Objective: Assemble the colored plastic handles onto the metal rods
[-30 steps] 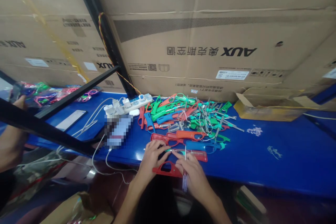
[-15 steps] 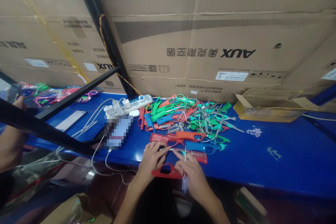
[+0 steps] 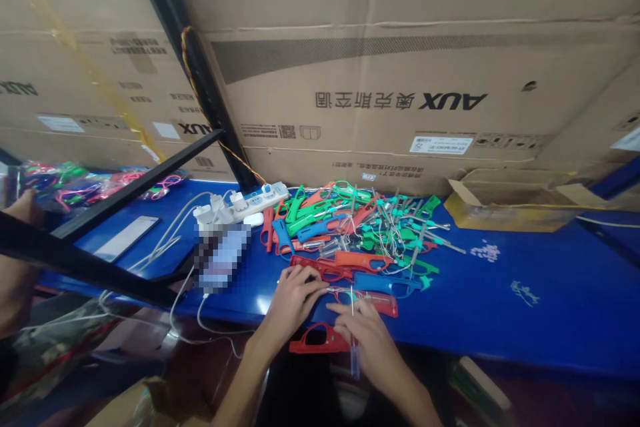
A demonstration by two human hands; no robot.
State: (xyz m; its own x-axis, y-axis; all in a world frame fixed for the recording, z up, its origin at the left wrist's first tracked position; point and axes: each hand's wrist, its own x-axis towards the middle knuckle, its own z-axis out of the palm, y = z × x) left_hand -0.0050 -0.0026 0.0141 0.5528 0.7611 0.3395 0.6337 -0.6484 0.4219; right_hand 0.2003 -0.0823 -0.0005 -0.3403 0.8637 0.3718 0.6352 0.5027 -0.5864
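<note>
My left hand [image 3: 296, 301] is closed over the thin metal tube of an opened red lighter, its fingertips together near the parts in the shell. That red lighter shell half [image 3: 385, 303] lies on the blue table with clear and metal parts inside. In my right hand [image 3: 367, 333] a screwdriver [image 3: 355, 357] with a clear purplish handle is tucked, shaft upward, while the index finger stretches toward the lighter. A second red shell half [image 3: 320, 345] sits at the table's front edge, partly covered by my right hand.
Behind my hands lies a pile of green, red and blue lighter shells and metal tubes [image 3: 390, 227]. To its left are a power strip [image 3: 263, 197], a charging phone [image 3: 227, 257] and cables. An open cardboard box [image 3: 515, 210] stands right. Another person's hand [image 3: 17, 233] shows far left.
My left fingertips have drawn in a little, and my right hand has shifted slightly down and away from them. The screwdriver stays in my right hand. The view has shifted a little.
</note>
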